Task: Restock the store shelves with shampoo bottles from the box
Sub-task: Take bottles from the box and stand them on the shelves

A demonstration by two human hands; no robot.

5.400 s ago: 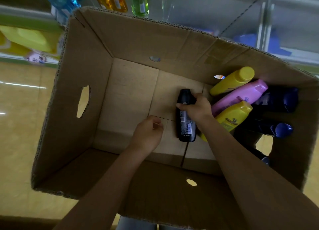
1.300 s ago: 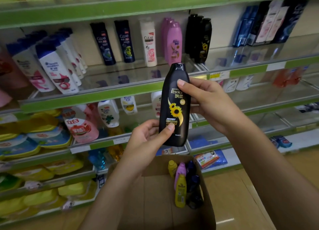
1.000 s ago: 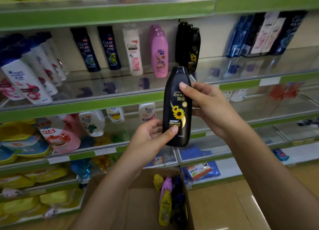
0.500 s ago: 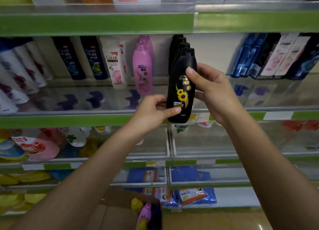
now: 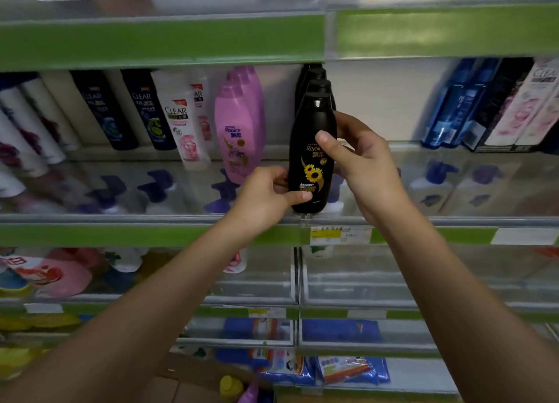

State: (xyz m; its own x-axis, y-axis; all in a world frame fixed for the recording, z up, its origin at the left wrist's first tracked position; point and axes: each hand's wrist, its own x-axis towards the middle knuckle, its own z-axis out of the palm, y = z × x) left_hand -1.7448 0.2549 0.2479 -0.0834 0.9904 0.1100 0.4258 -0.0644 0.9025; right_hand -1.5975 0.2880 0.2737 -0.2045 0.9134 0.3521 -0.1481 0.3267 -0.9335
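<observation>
In front of me stands a store rack of clear glass shelves (image 5: pixel 90 190) with green front strips, dimly lit and stocked with bottles. My landmark is the row of tall pink plastic shampoo bottles (image 5: pixel 239 127) standing on the middle shelf. Left of that pink row are white and dark navy bottles marked CLEAR (image 5: pixel 178 121); right of it is a file of black bottles (image 5: pixel 314 78) running back to the wall. Further right of the pink row stand blue and pale bottles (image 5: pixel 484 106).

I hold a black plastic shampoo bottle with a sunflower label (image 5: pixel 311 160) upright just right of the pink row, at the front of the black file, its base at the shelf's front edge. My left hand (image 5: pixel 266 196) grips its lower part, thumb across the label. My right hand (image 5: pixel 363 160) wraps its upper body, thumb on the front.
</observation>
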